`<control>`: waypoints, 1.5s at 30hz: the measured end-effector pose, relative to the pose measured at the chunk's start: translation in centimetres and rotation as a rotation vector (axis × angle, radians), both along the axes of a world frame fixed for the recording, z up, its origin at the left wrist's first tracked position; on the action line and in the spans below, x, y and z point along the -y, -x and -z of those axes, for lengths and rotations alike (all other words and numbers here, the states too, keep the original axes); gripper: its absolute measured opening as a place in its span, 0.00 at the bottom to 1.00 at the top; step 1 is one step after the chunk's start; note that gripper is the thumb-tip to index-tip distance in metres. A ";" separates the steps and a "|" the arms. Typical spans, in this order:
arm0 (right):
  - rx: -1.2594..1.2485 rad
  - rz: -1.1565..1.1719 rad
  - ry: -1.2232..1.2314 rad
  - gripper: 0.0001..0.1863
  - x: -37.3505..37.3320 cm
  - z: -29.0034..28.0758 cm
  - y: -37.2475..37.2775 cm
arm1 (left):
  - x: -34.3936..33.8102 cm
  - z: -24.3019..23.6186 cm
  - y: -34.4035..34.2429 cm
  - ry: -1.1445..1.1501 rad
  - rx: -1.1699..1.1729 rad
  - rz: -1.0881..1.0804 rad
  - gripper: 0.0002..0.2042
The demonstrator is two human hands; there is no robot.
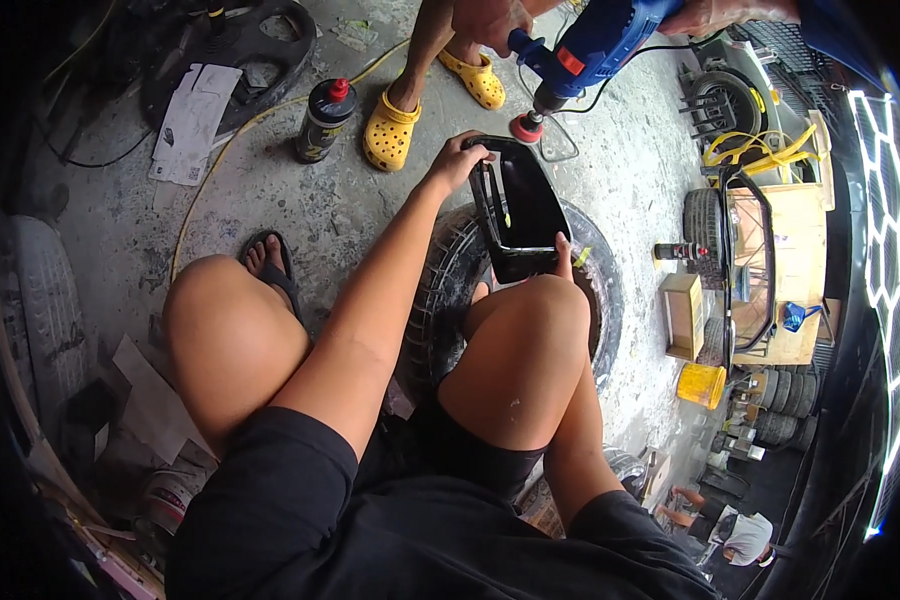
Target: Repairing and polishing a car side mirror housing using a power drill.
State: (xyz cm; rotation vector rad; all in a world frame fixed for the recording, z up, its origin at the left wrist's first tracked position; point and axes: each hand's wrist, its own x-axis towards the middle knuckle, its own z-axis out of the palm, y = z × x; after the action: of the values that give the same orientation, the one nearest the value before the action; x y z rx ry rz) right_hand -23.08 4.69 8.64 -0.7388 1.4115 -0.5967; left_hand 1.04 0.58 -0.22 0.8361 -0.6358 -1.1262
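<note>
A hollow, glossy black plastic housing [542, 215] with a long slot is tilted up above a tire [450, 285]. My left hand [460, 163] grips its upper left corner, thumb over the rim. At its lower right edge my right hand [564, 256] holds on too, mostly hidden behind my right knee. Just above the housing's top edge is the red pad [526, 127] of a blue power polisher [590, 50]. Another person's hands [492, 22] hold that tool; whether the pad touches the housing I cannot tell.
The other person's yellow clogs [391, 132] stand ahead, beside a black bottle [326, 122] with a red cap. A yellow hose [213, 180] runs across the concrete floor. Cardboard [195, 120] lies at left; a yellow bucket [701, 385] and a wooden box [683, 315] stand right.
</note>
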 end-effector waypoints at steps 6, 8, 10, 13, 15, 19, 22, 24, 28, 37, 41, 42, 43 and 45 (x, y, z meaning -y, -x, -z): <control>-0.007 0.006 -0.005 0.28 0.0 0.1 0.2 | -0.2 -0.6 0.3 -0.012 -0.029 0.023 0.12; -0.010 0.012 -0.006 0.27 -0.1 0.1 0.4 | -0.4 -1.2 0.5 -0.021 -0.066 -0.006 0.11; -0.012 0.016 -0.008 0.27 -0.1 0.1 0.6 | -0.6 -1.5 0.5 -0.019 -0.045 -0.025 0.12; -0.016 0.020 -0.012 0.27 -0.3 0.1 0.9 | -0.8 -1.6 0.3 -0.022 -0.011 -0.016 0.12; -0.019 0.021 -0.015 0.27 -0.4 0.1 1.0 | -0.8 -1.5 0.3 -0.028 -0.023 -0.018 0.12; -0.022 0.024 -0.022 0.27 -0.6 0.2 1.1 | -0.5 -1.2 0.2 -0.034 -0.028 -0.018 0.11; -0.025 0.028 -0.025 0.27 -0.7 0.3 1.3 | -0.3 -1.1 0.3 -0.023 -0.018 -0.011 0.11; -0.027 0.031 -0.027 0.27 -0.8 0.3 1.4 | -0.2 -1.2 0.4 -0.011 -0.026 -0.019 0.11; -0.031 0.037 -0.031 0.26 -1.0 0.4 1.6 | -0.3 -0.9 0.2 -0.027 0.025 0.009 0.14; -0.034 0.040 -0.035 0.26 -1.1 0.3 1.6 | -0.5 -0.3 -0.1 -0.006 0.008 0.015 0.13; -0.033 0.038 -0.035 0.26 -1.0 0.2 1.4 | -0.5 -0.6 -0.1 -0.022 -0.033 0.027 0.13; -0.032 0.038 -0.035 0.26 -1.0 0.2 1.4 | -0.5 -0.8 0.0 -0.005 -0.036 0.013 0.13; -0.031 0.037 -0.035 0.26 -1.0 0.2 1.3 | -0.4 -0.7 0.0 0.012 -0.038 -0.001 0.12; -0.029 0.036 -0.035 0.25 -1.0 0.2 1.1 | -0.4 -0.6 0.0 0.015 -0.031 0.008 0.13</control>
State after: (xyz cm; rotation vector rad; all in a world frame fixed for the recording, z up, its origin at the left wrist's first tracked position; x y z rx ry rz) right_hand -24.13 5.67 8.39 -0.6985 1.4614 -0.5899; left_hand 1.01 1.00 0.36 0.8027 -0.6220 -1.1386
